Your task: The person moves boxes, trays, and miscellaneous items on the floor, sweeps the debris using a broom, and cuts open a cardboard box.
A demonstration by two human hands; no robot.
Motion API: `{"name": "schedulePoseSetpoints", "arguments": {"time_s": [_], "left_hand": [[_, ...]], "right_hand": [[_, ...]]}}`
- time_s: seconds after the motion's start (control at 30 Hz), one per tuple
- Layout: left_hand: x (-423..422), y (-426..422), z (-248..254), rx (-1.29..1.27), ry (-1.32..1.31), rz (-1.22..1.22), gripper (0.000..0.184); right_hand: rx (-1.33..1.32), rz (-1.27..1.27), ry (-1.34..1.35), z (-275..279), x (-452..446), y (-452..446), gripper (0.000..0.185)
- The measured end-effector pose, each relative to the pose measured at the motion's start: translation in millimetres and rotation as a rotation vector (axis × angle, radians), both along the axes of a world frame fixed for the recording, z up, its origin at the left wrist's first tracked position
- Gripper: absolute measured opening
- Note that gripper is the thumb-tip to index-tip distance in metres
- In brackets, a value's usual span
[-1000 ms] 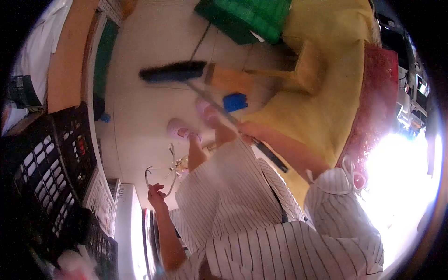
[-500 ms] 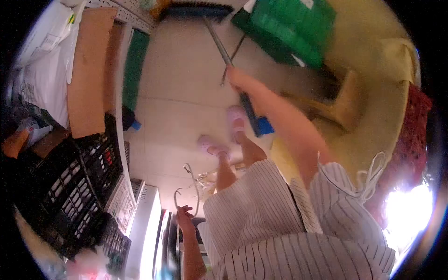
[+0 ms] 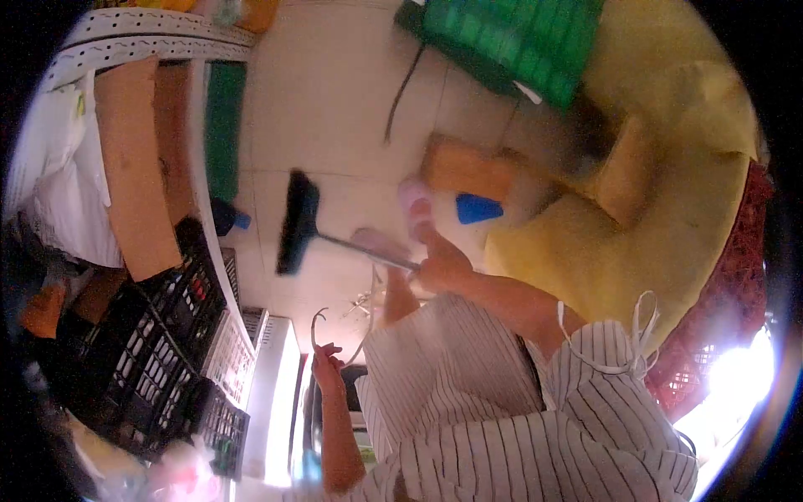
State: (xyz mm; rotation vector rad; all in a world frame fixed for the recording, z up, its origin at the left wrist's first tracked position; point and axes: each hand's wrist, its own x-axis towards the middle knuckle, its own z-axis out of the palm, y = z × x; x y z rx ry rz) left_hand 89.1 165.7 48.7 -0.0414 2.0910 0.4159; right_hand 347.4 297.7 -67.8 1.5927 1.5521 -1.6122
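Note:
My right hand (image 3: 443, 263) is closed around the grey handle (image 3: 360, 251) of a broom, close in front of my striped clothing. The broom's dark head (image 3: 298, 222) points to the left, and its outline is blurred; I cannot tell whether it touches the floor. Lower left, my left hand (image 3: 329, 365) holds a thin curved metal hook (image 3: 316, 328) with its bent tip upward. A second thin curved strand near those fingers is hard to make out. My pink shoes (image 3: 416, 205) stand on the floor beyond the broom handle.
Black crates (image 3: 146, 351) and a cardboard sheet (image 3: 134, 167) line the left side. A green crate (image 3: 514, 42) stands at the top, with a yellow cover (image 3: 686, 209) to the right. A blue piece (image 3: 479, 209) and brown cardboard (image 3: 468, 170) lie near my feet.
The broom head has come from the far top back towards me and swung to the left. My right hand has drawn in towards my body. My left hand still holds the hook.

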Motion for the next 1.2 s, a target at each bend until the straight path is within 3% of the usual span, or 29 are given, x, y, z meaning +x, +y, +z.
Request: {"name": "schedulePoseSetpoints", "arguments": {"time_s": [0.17, 0.3, 0.37, 0.47, 0.53, 0.6, 0.63, 0.7, 0.73, 0.8, 0.93, 1.03, 1.13, 1.2], "left_hand": [[-13, -10, 9, 0.079, -0.101, 0.146, 0.038], [5, 4, 15, 0.112, 0.014, 0.281, 0.034], [8, 7, 16, 0.067, -0.018, 0.249, 0.031], [-15, -19, -5, -0.028, -0.123, 0.24, 0.03], [-1, -8, 4, 0.066, -0.119, 0.243, 0.03], [3, -2, 4, 0.066, -0.048, 0.337, 0.031], [1, -2, 5, 0.056, -0.043, 0.331, 0.031], [1, -2, 7, 0.045, -0.024, 0.279, 0.033], [0, -4, 7, 0.041, -0.024, 0.277, 0.033], [-6, -7, 4, 0.021, -0.07, 0.299, 0.037], [-7, -2, 8, 0.034, -0.097, 0.277, 0.038], [0, 1, 12, 0.039, -0.034, 0.244, 0.036], [-11, -20, 13, -0.002, -0.013, 0.252, 0.035], [-2, -11, 18, 0.061, -0.031, 0.283, 0.036]], "right_hand": [[-0.138, 0.037, 0.09, 52, 29, 22, 0.025], [-0.084, 0.049, 0.021, 88, 54, 59, 0.024], [0.086, 0.085, -0.06, 75, 53, 80, 0.023], [0.381, 0.453, -0.075, 9, 25, 114, 0.022], [0.725, 0.273, 0.062, 0, -8, 136, 0.019], [0.828, 0.842, 0.085, -49, -42, 131, 0.019], [0.819, 0.834, 0.09, -55, -59, 115, 0.019], [0.311, -0.101, -0.075, -49, -83, 83, 0.017], [0.307, -0.103, -0.076, -40, -78, 75, 0.017], [0.311, 0.379, 0.035, -20, -54, 68, 0.017], [0.362, 0.572, 0.192, 16, -22, 72, 0.015], [0.251, 0.949, 0.19, 8, -10, 58, 0.018], [0.231, 0.887, 0.339, 0, 12, 34, 0.02], [-0.009, 0.603, 0.269, 21, 32, 48, 0.023]]}}
